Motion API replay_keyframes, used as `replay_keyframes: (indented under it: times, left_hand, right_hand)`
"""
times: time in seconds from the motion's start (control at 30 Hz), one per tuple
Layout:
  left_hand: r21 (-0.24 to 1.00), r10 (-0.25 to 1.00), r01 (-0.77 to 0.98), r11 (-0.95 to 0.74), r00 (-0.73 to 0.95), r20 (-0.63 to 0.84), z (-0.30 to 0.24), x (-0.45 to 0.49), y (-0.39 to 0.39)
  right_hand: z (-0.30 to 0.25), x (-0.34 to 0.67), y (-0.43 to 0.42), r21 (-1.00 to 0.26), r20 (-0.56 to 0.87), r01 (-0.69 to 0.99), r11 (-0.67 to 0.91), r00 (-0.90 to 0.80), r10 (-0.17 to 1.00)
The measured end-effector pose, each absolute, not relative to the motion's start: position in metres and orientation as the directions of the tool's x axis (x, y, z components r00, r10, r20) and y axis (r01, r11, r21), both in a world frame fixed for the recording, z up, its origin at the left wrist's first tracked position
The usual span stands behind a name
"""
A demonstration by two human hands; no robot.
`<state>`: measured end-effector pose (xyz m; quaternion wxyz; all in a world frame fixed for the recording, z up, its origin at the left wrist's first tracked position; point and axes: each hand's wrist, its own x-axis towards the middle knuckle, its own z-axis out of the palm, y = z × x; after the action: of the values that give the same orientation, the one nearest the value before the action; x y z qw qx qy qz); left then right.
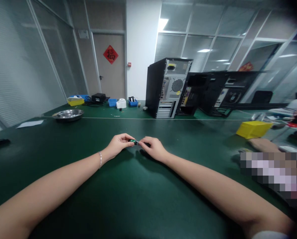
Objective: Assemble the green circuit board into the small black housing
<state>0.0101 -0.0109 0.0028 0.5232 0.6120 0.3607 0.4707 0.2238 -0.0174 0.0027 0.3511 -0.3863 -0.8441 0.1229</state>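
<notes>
Both my arms reach out over a dark green table (pixel 128 196). My left hand (pixel 118 145) and my right hand (pixel 152 148) meet in the middle, fingers pinched together. Between the fingertips sits a small dark green part (pixel 133 141), held from both sides just above the tabletop. It is too small to name. A thin bracelet circles my left wrist.
A black computer tower (pixel 163 88) and an opened black case (pixel 213 93) stand at the back. A metal bowl (pixel 68 115) lies far left, small blue bins (pixel 112 102) behind. A yellow bin (pixel 253 128) sits right, near another person's forearm (pixel 263 144).
</notes>
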Motion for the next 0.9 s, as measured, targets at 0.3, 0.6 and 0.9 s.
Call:
replay_keyframes:
  times: [0.3, 0.6, 0.9]
  left_hand:
    - [0.981, 0.932, -0.06, -0.186, 0.304, 0.196, 0.0025, 0.0099, -0.0104]
    - [0.971, 0.933, -0.105, -0.213, 0.272, 0.234, 0.004, 0.009, -0.0092]
    - [0.979, 0.92, -0.089, -0.182, 0.337, 0.202, 0.0051, 0.0103, -0.0121]
  right_hand:
    - [0.0022, 0.2245, -0.0164, -0.493, 0.501, 0.537, 0.684, -0.468, 0.728]
    - [0.0011, 0.2239, -0.0159, -0.511, 0.513, 0.543, 0.666, -0.43, 0.743]
    - [0.0011, 0.2229, -0.0162, -0.508, 0.525, 0.536, 0.674, -0.428, 0.736]
